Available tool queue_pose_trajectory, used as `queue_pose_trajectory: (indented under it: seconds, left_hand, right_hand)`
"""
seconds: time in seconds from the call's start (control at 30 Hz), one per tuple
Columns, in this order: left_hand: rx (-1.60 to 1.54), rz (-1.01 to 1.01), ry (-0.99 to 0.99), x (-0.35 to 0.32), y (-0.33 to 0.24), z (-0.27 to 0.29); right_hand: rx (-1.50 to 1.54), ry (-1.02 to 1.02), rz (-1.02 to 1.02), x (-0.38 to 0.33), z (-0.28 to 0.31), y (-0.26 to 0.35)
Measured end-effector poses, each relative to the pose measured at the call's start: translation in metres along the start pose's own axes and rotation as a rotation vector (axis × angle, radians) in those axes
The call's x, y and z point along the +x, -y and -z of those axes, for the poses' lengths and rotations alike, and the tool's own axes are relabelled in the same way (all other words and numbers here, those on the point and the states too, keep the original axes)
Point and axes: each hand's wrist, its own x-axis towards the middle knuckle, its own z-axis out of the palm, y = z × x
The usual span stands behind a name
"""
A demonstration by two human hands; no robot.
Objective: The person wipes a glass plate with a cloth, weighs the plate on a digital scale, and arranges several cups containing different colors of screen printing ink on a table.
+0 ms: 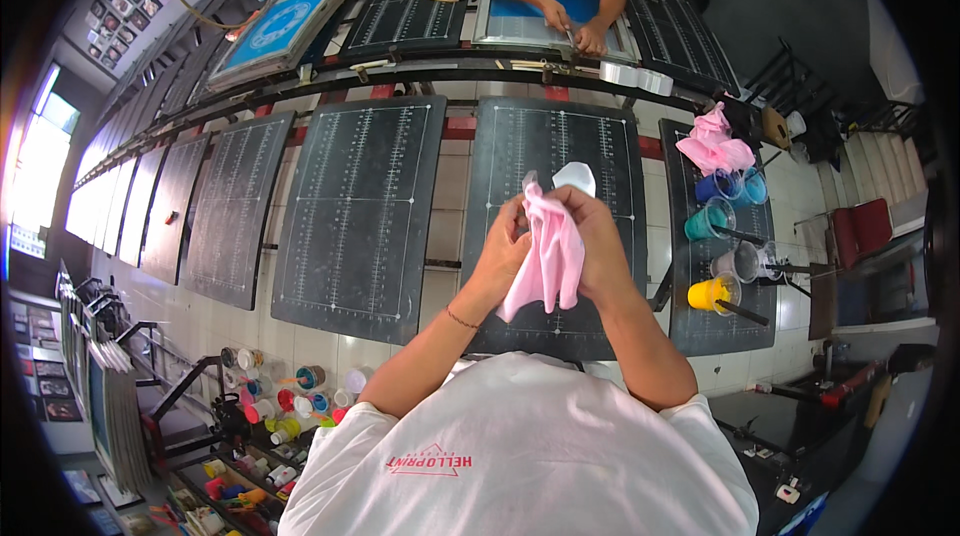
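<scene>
left hand: fingers closed on pink cloth
right hand: pinching pink cloth too
pink cloth: between both hands, lower end dangling
black board: beneath hands
yellow cup: right of hands

Pale floor tiles are seen between the edges of the black boards. Beyond the row's left end, daylight is let in by a bright window, and a pale wall is hung with pictures. Past the rightmost board's right edge, a red chair is placed.
</scene>
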Motion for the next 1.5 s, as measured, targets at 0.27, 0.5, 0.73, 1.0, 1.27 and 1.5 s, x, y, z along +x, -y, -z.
queue_pose_trajectory:
  seconds: [0.27,0.5,0.73,1.0,1.27,1.5]
  left_hand:
    - [-0.293,0.045,0.084,-0.003,0.005,-0.003]
    - [-0.578,0.102,0.109,-0.001,-0.004,-0.036]
    - [-0.782,0.039,0.267,-0.002,-0.004,-0.03]
    - [-0.842,0.132,0.212,0.003,-0.014,-0.023]
    - [-0.704,0.041,0.311,0.005,-0.027,-0.016]
    - [-0.698,0.151,0.074,0.001,-0.04,-0.015]
  right_hand:
    - [-0.109,-0.007,0.016,-0.016,0.011,-0.005]
    - [-0.625,0.049,0.39,-0.032,-0.002,-0.003]
    - [-1.076,0.052,0.841,-0.022,0.033,-0.012]
    - [-1.101,0.025,0.912,-0.008,0.018,-0.015]
    - [-1.106,-0.004,0.87,-0.012,0.012,-0.018]
    - [-1.205,0.03,0.799,-0.003,0.043,-0.008]
